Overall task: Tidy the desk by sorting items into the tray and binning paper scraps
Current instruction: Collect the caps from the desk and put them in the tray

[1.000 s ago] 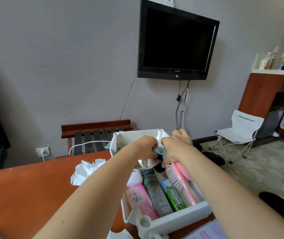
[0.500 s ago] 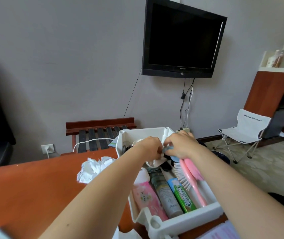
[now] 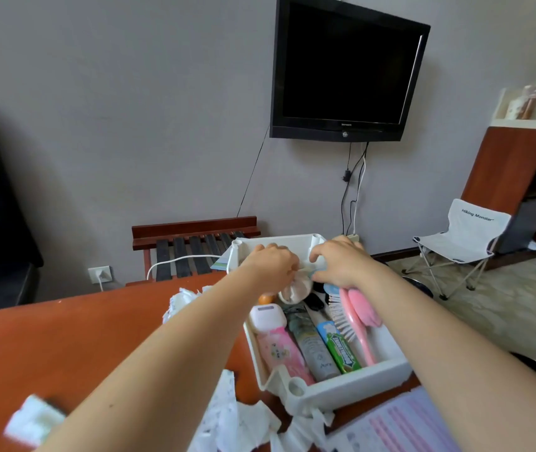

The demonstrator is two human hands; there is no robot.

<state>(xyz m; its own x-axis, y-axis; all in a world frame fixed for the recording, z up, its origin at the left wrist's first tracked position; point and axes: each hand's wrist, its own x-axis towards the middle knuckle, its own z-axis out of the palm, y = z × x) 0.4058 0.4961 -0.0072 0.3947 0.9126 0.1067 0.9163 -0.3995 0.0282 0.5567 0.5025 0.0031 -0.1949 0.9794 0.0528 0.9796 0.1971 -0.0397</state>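
Observation:
A white tray [image 3: 351,388] sits at the right end of the red-brown desk [image 3: 48,340]. Inside lie a pink pouch [image 3: 281,352], a grey tube [image 3: 312,344], a green gum pack [image 3: 340,349], a pink hairbrush [image 3: 356,321] and a white case [image 3: 266,318]. My left hand [image 3: 269,264] and my right hand [image 3: 341,261] meet over the tray's far end, both pinching a small pale blue-and-cream item [image 3: 296,283]. Crumpled paper scraps [image 3: 180,301] lie left of the tray, and more paper scraps [image 3: 237,419] lie at the near edge.
A printed sheet [image 3: 403,425] lies on the desk's near right corner, and a blurred white object [image 3: 33,420] at the near left. Behind the desk stand a slatted wooden rack [image 3: 191,249], a wall television [image 3: 344,70] and a white folding chair [image 3: 462,239].
The camera has tilted down and shifted, so more of the near desk and its scraps shows. Both hands stay together at the tray's far end, working the small item slightly lower.

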